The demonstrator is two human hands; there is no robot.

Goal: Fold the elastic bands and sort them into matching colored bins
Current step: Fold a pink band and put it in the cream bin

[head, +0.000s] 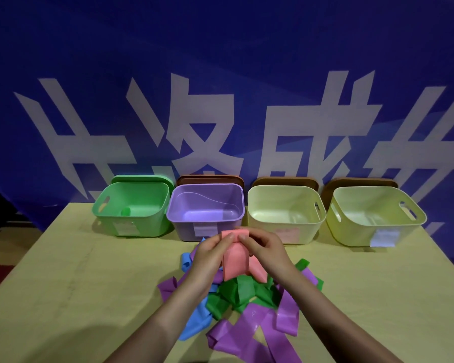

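- Left hand (212,254) and right hand (263,248): both pinching top of pink band (232,260), raised above heap of bands (243,297).
- Risk: fold springing open if pinch slackens.
- Risk: wrong bin; pink-labelled cream bin (286,213) probably meant.

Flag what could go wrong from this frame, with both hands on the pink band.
1. No pink bin shows: the pink band, pinched by the left hand and right hand, may get missorted, unless the pinkish label on the cream bin marks it.
2. Its hanging end could snag the band pile below.
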